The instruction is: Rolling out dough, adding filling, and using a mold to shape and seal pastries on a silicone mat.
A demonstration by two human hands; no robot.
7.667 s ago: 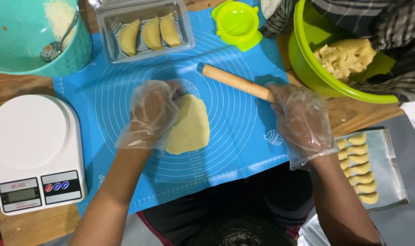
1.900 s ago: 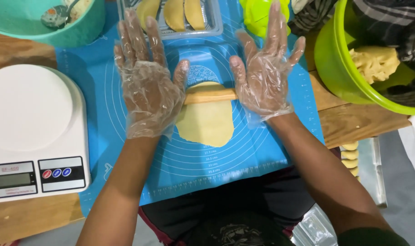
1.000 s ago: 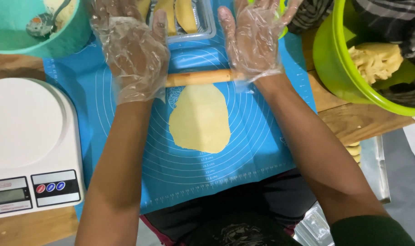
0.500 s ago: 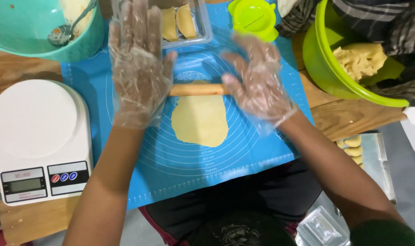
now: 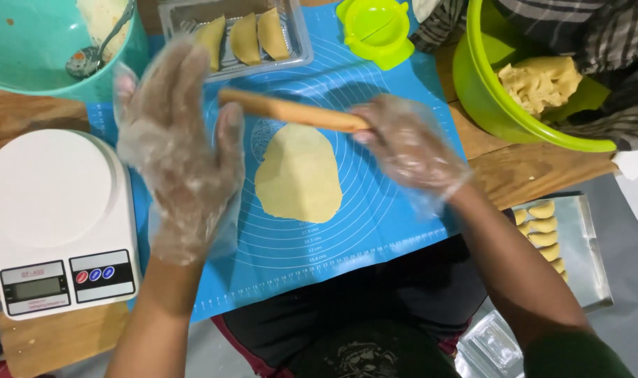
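Right hand [image 5: 406, 143] clamps the rolling pin [image 5: 291, 110] above the dough [image 5: 299, 173] at frame centre; left hand [image 5: 179, 143] spread flat, empty.

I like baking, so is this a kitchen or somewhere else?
Probably a home kitchen worktable for pastry-making. A rolling pin lies over flat dough on a blue baking mat, with a white kitchen scale beside it.

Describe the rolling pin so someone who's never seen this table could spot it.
Find the blue silicone mat at the table's centre. Just above the flat yellow dough sheet lies a thin wooden rolling pin, its right end in the gloved right hand: the only wooden stick there.
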